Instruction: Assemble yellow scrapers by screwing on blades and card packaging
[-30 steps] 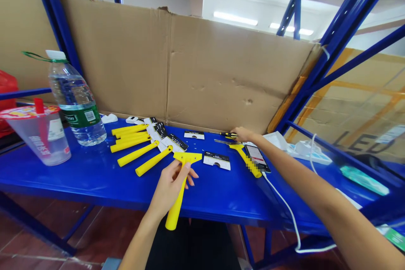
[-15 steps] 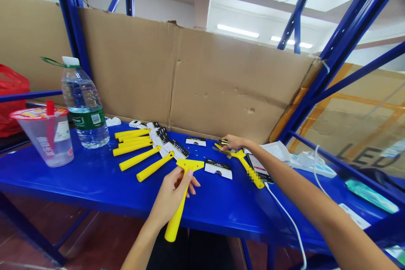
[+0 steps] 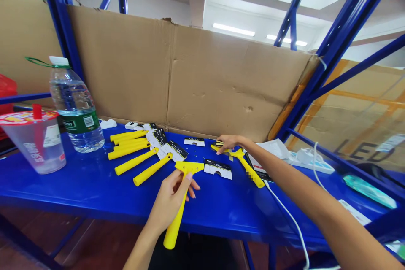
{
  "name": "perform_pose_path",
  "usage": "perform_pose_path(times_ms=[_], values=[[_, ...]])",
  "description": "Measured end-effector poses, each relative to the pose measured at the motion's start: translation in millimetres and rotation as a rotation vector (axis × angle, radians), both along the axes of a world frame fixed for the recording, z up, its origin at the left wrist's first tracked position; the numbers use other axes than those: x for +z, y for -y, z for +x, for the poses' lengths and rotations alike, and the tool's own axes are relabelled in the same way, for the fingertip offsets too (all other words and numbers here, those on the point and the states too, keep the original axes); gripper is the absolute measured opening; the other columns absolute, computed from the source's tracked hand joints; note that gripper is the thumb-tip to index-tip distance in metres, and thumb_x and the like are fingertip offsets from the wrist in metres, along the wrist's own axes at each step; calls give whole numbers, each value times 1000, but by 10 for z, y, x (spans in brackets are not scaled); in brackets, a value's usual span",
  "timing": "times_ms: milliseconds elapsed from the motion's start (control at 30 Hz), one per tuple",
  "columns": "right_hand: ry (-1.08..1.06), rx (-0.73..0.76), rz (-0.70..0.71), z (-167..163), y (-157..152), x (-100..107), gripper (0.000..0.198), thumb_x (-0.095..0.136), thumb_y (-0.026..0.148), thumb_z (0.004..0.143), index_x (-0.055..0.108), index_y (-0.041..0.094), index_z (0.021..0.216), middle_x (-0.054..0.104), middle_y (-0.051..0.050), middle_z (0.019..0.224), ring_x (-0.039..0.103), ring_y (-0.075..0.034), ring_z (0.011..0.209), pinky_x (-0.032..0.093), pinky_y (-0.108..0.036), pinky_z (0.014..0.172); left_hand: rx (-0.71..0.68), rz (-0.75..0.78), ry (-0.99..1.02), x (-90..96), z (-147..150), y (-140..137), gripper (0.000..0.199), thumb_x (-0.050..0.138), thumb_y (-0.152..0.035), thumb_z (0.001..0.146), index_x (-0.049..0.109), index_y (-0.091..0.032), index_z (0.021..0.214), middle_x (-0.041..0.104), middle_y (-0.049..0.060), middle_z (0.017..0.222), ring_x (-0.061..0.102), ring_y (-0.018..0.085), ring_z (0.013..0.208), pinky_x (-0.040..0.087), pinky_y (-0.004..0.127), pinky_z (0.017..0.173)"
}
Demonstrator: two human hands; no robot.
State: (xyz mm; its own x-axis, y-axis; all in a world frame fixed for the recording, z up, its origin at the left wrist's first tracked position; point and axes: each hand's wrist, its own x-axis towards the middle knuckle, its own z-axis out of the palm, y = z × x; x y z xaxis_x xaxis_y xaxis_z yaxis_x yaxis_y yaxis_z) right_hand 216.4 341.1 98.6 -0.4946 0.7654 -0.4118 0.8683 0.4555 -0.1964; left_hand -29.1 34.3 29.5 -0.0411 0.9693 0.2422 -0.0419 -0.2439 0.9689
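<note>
Where the scene begins at the left, a red bag (image 3: 6, 89) shows behind a clear plastic cup (image 3: 34, 149) with a printed lid and a red straw. Just right of the cup, a water bottle (image 3: 76, 112) with a green label stands near the cardboard panel (image 3: 221, 80) along the far side of the blue table (image 3: 104, 194). Next comes a fan of yellow scraper handles (image 3: 136, 165), their far ends meeting black-and-white cards (image 3: 172, 150).

Near the middle, the left hand (image 3: 174, 192) has its grip closed around a yellow scraper (image 3: 176, 225), thumb in front just below the wide head; the head points to the far side and the handle slants down over the near edge. Right of that head lies a notched card (image 3: 218, 166), with a second card (image 3: 194, 141) farther back.

The right hand (image 3: 228, 142) reaches in above the far part of the table, fingers at some yellow-and-black items (image 3: 216, 148); I cannot tell whether its grip holds them or merely touches. Just right of it, another yellow scraper (image 3: 245, 165) lies beside a phone (image 3: 262, 172) partly covered by the forearm. A white cable (image 3: 285, 206) runs toward the near side, and a teal pack (image 3: 368, 190) lies at the far right.
</note>
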Motion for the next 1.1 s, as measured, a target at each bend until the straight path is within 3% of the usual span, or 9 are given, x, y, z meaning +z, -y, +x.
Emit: perform_pose_path(times_ms=[300, 467, 533, 600, 733, 833, 967, 1100], values=[[3, 53, 22, -90, 18, 79, 51, 91, 48, 68, 76, 15, 103, 67, -1, 78, 58, -17, 67, 45, -28, 61, 4, -9, -16, -8, 1, -1, 47, 64, -65, 104, 73, -18, 103, 80, 10, 95, 71, 20, 74, 56, 31, 66], [-114, 79, 210, -78, 96, 234, 39, 88, 40, 73, 76, 14, 99, 75, -7, 96, 63, -21, 86, 43, -29, 73, -1, -22, -29, -23, -11, 3, 48, 64, -64, 105, 74, -18, 96, 79, 10, 96, 71, 19, 76, 57, 31, 69], [-185, 81, 312, -45, 152, 359, 41, 85, 43, 77, 76, 14, 103, 76, -8, 104, 63, -22, 93, 42, -29, 78, -4, -21, -40, -36, -16, 2, 48, 63, -64, 105, 74, -18, 95, 79, 10, 98, 71, 19, 78, 57, 31, 70], [-298, 93, 379, -3, 247, 491, 44, 82, 51, 79, 76, 14, 101, 74, -6, 98, 62, -21, 89, 41, -29, 77, -5, -20, -46, -47, -20, 1, 48, 62, -64, 106, 74, -18, 95, 79, 10, 100, 71, 19, 79, 58, 31, 70], [-482, 115, 278, 23, 569, 647, 48, 82, 63, 81, 71, 18, 90, 62, 2, 78, 51, -15, 70, 35, -27, 64, -7, -24, -49, -54, -23, 2, 48, 63, -64, 106, 74, -19, 95, 79, 10, 100, 70, 19, 79, 57, 31, 69], [-461, 161, 149, -42, 832, 591, 49, 86, 64, 78, 68, 19, 87, 57, 4, 73, 46, -12, 64, 31, -27, 59, -2, -27, -63, -41, -17, 1, 48, 63, -65, 105, 74, -18, 95, 79, 10, 97, 70, 19, 77, 57, 31, 68], [-371, 178, -8, -165, 1035, 346, 55, 88, 68, 75, 69, 19, 92, 56, 6, 70, 46, -12, 60, 32, -26, 57, 8, -33, -63, -23, -1, -15, 49, 64, -66, 104, 72, -19, 95, 79, 9, 95, 70, 19, 76, 57, 30, 66], [-346, 268, 77, -241, 1090, 103, 54, 86, 69, 76, 68, 19, 87, 61, 3, 76, 50, -14, 68, 34, -27, 62, 5, -33, -72, -22, 9, -31, 47, 63, -65, 104, 71, -19, 99, 80, 9, 94, 71, 19, 75, 56, 30, 65]])
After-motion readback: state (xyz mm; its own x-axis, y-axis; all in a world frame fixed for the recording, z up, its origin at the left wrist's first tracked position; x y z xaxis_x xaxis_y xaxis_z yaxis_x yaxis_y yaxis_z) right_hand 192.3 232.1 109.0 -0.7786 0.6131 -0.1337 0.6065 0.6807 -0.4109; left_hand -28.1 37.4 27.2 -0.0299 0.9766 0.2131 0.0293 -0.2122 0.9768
